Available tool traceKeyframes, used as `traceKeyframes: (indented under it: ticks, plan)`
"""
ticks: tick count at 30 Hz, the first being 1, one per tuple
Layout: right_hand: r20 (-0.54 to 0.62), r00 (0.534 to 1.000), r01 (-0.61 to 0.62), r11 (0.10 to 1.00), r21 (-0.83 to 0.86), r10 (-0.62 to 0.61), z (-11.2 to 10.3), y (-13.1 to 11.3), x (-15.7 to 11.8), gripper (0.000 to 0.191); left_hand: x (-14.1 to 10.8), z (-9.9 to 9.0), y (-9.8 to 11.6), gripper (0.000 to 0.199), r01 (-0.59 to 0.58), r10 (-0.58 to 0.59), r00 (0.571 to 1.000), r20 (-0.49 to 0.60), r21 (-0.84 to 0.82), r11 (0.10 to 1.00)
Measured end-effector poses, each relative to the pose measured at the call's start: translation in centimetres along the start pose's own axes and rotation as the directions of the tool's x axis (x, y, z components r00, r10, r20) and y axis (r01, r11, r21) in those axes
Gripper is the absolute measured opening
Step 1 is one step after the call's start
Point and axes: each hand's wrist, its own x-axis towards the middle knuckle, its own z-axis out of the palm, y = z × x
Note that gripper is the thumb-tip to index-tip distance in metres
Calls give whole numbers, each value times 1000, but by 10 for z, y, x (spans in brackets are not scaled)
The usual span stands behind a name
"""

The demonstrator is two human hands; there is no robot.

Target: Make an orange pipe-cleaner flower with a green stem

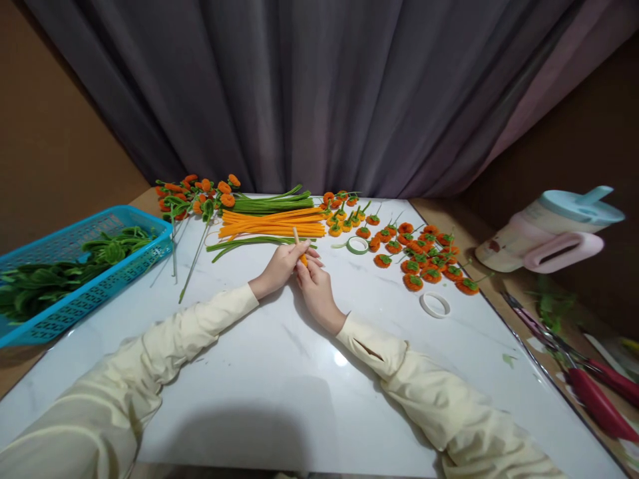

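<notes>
Over the middle of the white board, my left hand (280, 267) is closed around a thin wooden stick (296, 237), whose pale tip sticks up above the fingers. My right hand (317, 287) meets it from the right, thumb and fingers pinched on an orange pipe cleaner (303, 259) at the stick. Most of the pipe cleaner is hidden by my fingers. Just beyond my hands lie a bundle of yellow-orange pipe cleaners (269, 223), a few green pipe cleaners (234, 246) and a thicker green bundle (274, 203).
Left stands a blue basket (94, 285) of green leaves (117, 247), near stemmed orange flowers (227, 199). Right are orange pompom heads (419, 249), green tape (358, 245) and white tape (435, 305). A cup (544, 229) and red-handled pliers (594, 399) sit at the right edge.
</notes>
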Motion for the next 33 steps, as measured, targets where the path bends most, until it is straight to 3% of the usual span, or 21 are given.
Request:
traceKeyframes:
  ticks: [6,11,20,26,33]
  plan:
    - [13,1000,12,1000,10,-12,1,0,-3,20,-3,-1,-4,44,-63,73,994,-76,123,990]
    - [34,999,10,1000,-2,-10,2,5,0,21,-1,-2,-3,44,-69,83,993,-79,173,983]
    - [213,966,177,975,-135,-146,5,5,53,19,22,-30,-4,47,-167,210,949,-236,190,968]
    - [383,911,260,932,-251,-151,-2,13,64,20,21,-44,-21,49,-142,180,964,-197,193,971]
    - [499,859,317,887,-336,-118,-16,16,71,27,25,-48,-30,48,-54,80,990,-113,219,974]
